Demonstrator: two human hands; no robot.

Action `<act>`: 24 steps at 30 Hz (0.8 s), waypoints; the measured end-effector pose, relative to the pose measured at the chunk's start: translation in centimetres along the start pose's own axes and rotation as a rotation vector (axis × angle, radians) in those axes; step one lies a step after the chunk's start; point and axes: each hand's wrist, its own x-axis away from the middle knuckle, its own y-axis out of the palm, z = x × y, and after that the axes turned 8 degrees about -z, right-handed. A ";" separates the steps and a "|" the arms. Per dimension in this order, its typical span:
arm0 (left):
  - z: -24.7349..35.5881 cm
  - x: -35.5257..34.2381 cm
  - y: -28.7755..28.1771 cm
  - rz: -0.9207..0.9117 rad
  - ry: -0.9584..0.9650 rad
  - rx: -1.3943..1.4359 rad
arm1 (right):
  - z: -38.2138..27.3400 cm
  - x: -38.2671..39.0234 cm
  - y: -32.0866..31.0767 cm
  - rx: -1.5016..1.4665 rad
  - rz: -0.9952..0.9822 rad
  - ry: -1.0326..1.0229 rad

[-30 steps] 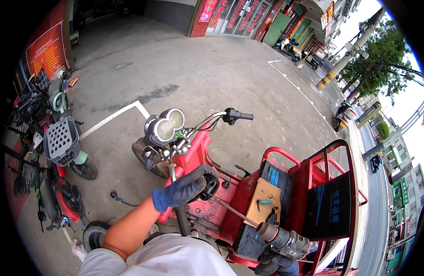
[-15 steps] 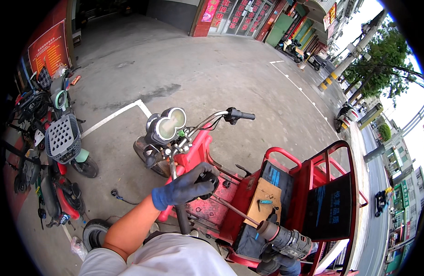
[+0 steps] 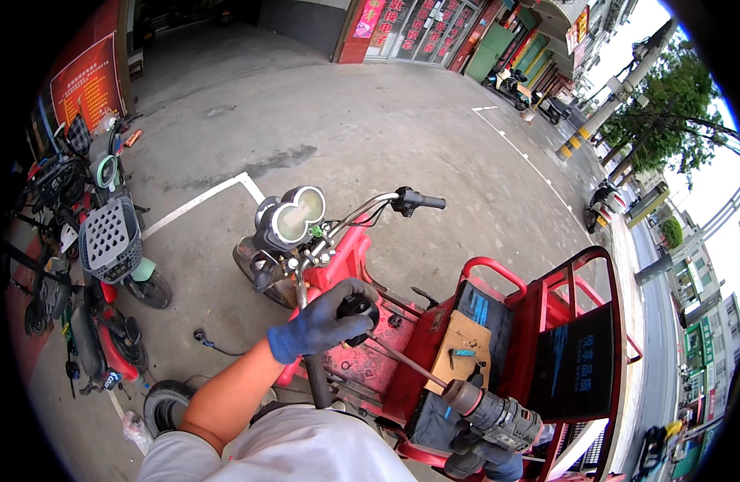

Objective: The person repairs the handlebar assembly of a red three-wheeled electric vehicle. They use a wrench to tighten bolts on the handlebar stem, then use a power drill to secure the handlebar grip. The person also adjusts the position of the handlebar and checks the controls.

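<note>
A red three-wheeler stands before me, its chrome handlebar (image 3: 356, 214) carrying a round twin gauge (image 3: 299, 215). My left hand (image 3: 328, 320), in a blue-grey glove, is closed around a black rounded part (image 3: 357, 309) beside the left side of the bar; its exact kind I cannot make out. Low on the right, my gloved right hand (image 3: 490, 459) grips a power drill (image 3: 502, 416). From the drill's chuck a long thin rod (image 3: 406, 361) runs up to the black part at my left hand. The rod's tip is hidden there.
On the black seat (image 3: 434, 422) lies a piece of cardboard (image 3: 450, 361) with a teal-handled tool (image 3: 464, 353) on it. Parked scooters and a grey basket (image 3: 111, 241) stand at the left, near a loose tire (image 3: 167, 408). A black grip (image 3: 318, 381) points toward me.
The fingers of my left hand have shifted around the black part, showing more of it. The drill and my right hand have moved slightly left. A vehicle has moved along the street.
</note>
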 end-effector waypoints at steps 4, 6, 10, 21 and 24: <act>0.1 -0.3 0.0 0.047 0.163 -0.093 | -1.1 -0.3 1.4 -0.012 -0.051 -0.056; -0.9 -0.5 -0.6 0.074 0.332 -0.269 | -1.6 -0.5 1.6 0.020 -0.054 -0.036; 1.3 0.0 0.0 0.064 0.177 0.022 | -1.9 -0.5 1.6 0.084 -0.038 0.003; 0.5 0.3 -0.8 0.178 0.176 0.353 | -1.4 -0.5 2.6 0.158 0.030 0.018; -0.1 0.0 -1.0 0.209 0.170 0.213 | -1.2 -0.9 2.4 0.162 0.034 0.012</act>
